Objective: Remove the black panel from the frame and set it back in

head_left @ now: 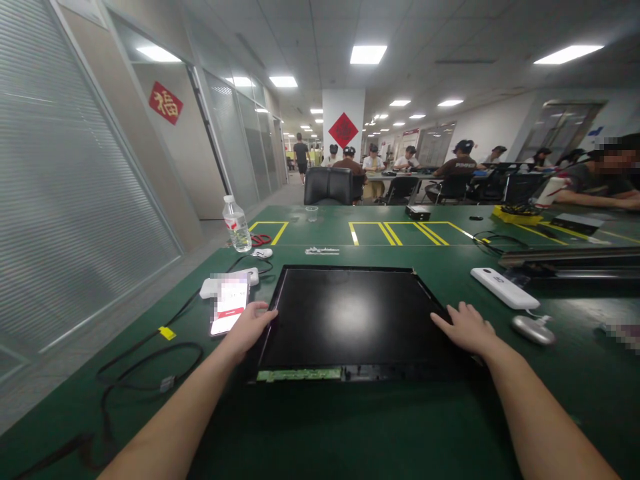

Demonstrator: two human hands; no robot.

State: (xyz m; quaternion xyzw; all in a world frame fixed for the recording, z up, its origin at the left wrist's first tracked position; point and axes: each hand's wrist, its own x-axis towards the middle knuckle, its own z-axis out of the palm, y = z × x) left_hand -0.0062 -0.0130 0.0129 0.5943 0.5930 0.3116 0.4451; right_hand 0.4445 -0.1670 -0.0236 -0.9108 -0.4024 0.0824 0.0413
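"Your left hand (250,327) is at the left side of the black panel (345,320), thumb towards its edge, fingers loosely extended rather than clenched."

"And your right hand (467,327)?"

"It mirrors the other at the panel's right side, fingers spread, unclenched. Whether you truly grip the panel with either, I cannot tell; the undersides are hidden."

"Where do you have the panel, then?"

"Straight in front of you at the green bench (350,427), between your two hands, dark screen facing up. A green circuit strip (300,375) shows along the left part of the edge nearest you."

"What is near your left hand?"

"A phone (230,317) with its screen lit, just beside it, and a white case (253,275) by the phone's far end. Farther off you have a clear bottle (237,227) standing upright, near red-handled scissors (263,240)."

"And on your right?"

"A long white device (504,288), with a silver rounded device (534,330) on your side of it. Past your bench stands a black chair (329,187), and people (457,167) sit beyond."
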